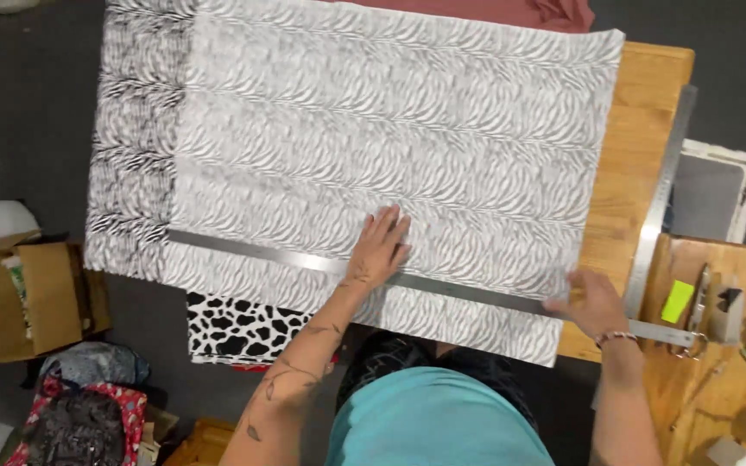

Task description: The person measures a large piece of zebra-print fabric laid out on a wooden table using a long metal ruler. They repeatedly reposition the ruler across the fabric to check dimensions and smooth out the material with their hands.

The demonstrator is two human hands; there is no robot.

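Head view shows our left hand spread flat, fingers open, pressing on the long steel ruler where it crosses the zebra-print fabric, while our right hand lies open, palm down, on the ruler's far end at the fabric's right edge. We judge the ruler stiff, thin and slick, likely to skate unless pinned from above at two well-spaced spots as now. Outward, the fabric looks light, soft and prone to creep, draped over the wooden counter and off its left side, best handled by its edges
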